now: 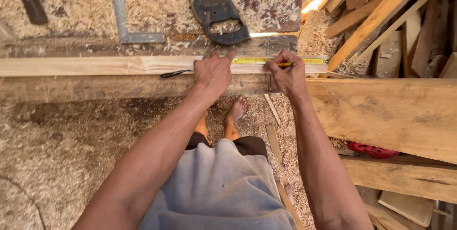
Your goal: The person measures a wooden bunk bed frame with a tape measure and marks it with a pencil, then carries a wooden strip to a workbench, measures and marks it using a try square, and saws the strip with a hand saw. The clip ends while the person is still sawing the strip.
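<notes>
Left hand (213, 73) pins the tape (281, 61) flat on the plank (95, 65). Right hand (288, 75), grip closed around a pencil (284, 65), sets its tip at the tape.

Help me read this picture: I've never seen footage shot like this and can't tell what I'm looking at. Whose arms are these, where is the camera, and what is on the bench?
The camera sits on a person's head and looks down, so the two bare arms are their own. They stand barefoot at a workbench covered in wood shavings. Along it lies a pale wooden strip with a yellow tape measure stretched on top. The left hand presses the tape down; the right hand holds a pencil to the strip. Further back lie a handsaw and a metal square. Loose planks are stacked on the right.
</notes>
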